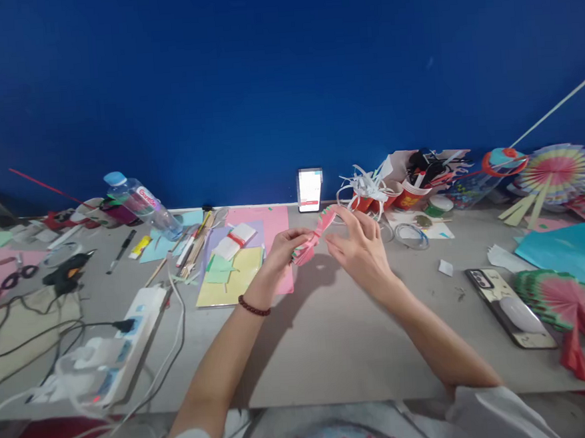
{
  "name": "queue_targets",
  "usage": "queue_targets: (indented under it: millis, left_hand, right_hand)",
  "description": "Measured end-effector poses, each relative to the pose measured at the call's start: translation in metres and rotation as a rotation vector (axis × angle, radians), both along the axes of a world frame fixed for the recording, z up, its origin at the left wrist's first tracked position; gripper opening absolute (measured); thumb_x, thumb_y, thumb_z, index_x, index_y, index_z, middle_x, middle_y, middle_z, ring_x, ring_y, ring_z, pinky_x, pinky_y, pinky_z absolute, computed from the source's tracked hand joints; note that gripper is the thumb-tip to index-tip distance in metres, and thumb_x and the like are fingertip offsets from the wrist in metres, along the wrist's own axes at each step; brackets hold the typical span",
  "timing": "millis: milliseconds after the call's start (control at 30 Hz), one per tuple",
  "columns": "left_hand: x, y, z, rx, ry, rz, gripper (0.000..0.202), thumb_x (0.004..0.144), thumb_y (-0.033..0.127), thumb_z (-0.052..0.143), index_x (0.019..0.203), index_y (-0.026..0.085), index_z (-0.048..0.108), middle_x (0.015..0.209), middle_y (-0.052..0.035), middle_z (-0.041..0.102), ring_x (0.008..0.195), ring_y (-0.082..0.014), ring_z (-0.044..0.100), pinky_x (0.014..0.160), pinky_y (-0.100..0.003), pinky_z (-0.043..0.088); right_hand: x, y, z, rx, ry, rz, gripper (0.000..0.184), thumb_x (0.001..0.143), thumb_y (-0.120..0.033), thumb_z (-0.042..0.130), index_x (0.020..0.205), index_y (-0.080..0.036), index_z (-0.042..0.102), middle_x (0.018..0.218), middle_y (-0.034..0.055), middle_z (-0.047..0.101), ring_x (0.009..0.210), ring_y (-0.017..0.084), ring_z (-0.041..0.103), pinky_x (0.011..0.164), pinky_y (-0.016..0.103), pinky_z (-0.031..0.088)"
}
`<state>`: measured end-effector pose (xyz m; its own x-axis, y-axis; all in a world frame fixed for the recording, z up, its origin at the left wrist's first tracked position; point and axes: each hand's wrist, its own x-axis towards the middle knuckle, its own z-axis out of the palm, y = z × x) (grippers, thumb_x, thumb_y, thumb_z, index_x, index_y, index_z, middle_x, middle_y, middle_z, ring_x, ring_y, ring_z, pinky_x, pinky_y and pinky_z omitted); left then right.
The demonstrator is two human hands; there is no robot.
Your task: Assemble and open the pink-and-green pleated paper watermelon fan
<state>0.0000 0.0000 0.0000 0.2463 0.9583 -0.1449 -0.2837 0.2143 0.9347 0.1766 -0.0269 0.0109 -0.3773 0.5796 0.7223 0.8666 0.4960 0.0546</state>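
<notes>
A pleated strip of pink paper (313,240) with green edges is held up above the table, gathered narrow at its middle. Thumb and fingers of my left hand (285,247) pinch it near that waist, and a dark beaded bracelet (254,306) circles the wrist. My right hand (358,242) is on the other side, its index fingertip at the paper's upper end. The right thumb stands apart from the index finger, with a gap between them. A lit phone (310,190) leans upright against the blue wall behind the paper.
Coloured paper sheets (249,275), a power strip (131,344), a glue gun (68,273) and a plastic bottle (144,203) are on the left. Rightward are cups of tools (411,194), a second phone (509,307), a watermelon-coloured paper fan (561,297) and blue paper (570,249).
</notes>
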Motion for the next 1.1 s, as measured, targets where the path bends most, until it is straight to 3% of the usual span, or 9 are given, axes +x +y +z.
queue_targets:
  millis: [100,300,433,600,733,867,1100]
  left_hand:
    - [0.001,-0.002,0.006,-0.043,0.012,0.048,0.019,0.063,0.028,0.076,0.074,0.015,0.069,0.07,-0.0018,0.066,0.058,-0.0094,0.053,0.053,-0.022,0.033]
    - [0.003,-0.006,0.013,-0.057,-0.032,0.105,0.022,0.061,0.028,0.079,0.079,0.017,0.071,0.081,-0.0042,0.069,0.08,-0.0163,0.063,0.065,-0.023,0.043]
    - [0.003,-0.008,0.016,-0.082,-0.087,0.104,0.022,0.061,0.026,0.079,0.079,0.016,0.071,0.079,-0.004,0.069,0.078,-0.0155,0.064,0.063,-0.023,0.044]
    - [0.006,-0.011,0.02,-0.101,-0.196,0.102,0.019,0.062,0.023,0.079,0.078,0.016,0.071,0.074,-0.0022,0.068,0.068,-0.0123,0.063,0.063,-0.024,0.046]
    - [0.007,-0.013,0.021,-0.104,-0.272,-0.007,0.019,0.063,0.023,0.08,0.078,0.013,0.071,0.075,-0.0033,0.068,0.065,-0.0111,0.062,0.063,-0.023,0.047]
    - [0.008,-0.014,0.022,-0.102,-0.269,-0.076,0.017,0.067,0.023,0.078,0.079,0.015,0.071,0.074,-0.0035,0.068,0.066,-0.0131,0.064,0.062,-0.024,0.049]
    - [0.008,-0.017,0.029,-0.089,-0.192,-0.155,0.027,0.062,0.031,0.082,0.077,0.016,0.065,0.071,-0.0023,0.065,0.063,-0.0134,0.062,0.058,-0.026,0.046]
  right_hand:
    - [-0.001,0.002,-0.003,-0.011,0.059,-0.031,0.017,0.087,-0.017,0.055,0.078,-0.025,0.068,0.128,0.0065,0.052,0.11,0.025,0.046,0.092,0.042,0.04]
    - [-0.003,0.008,-0.006,-0.05,0.15,0.015,0.018,0.085,-0.014,0.056,0.076,-0.023,0.069,0.092,0.0058,0.065,0.085,0.021,0.052,0.076,0.035,0.043]
    - [-0.003,0.011,-0.006,-0.132,0.29,0.067,0.018,0.086,-0.018,0.056,0.076,-0.022,0.07,0.08,0.0049,0.066,0.078,0.019,0.054,0.073,0.034,0.044]
    - [0.0,0.015,-0.003,-0.384,0.537,0.16,0.016,0.084,-0.022,0.058,0.074,-0.022,0.071,0.076,0.0037,0.067,0.076,0.019,0.058,0.071,0.033,0.044]
    - [0.004,0.022,-0.002,-0.675,0.765,0.244,0.014,0.08,-0.029,0.062,0.072,-0.021,0.071,0.078,0.0037,0.069,0.071,0.017,0.059,0.062,0.03,0.042]
    - [0.006,0.028,-0.007,-0.915,1.065,0.309,0.015,0.071,-0.035,0.069,0.071,-0.02,0.073,0.078,0.0035,0.071,0.074,0.017,0.062,0.071,0.031,0.046]
    - [-0.005,0.025,-0.009,-1.097,1.383,0.306,0.016,0.057,-0.034,0.074,0.058,-0.019,0.068,0.057,-0.0019,0.062,0.054,0.009,0.046,0.058,0.026,0.039]
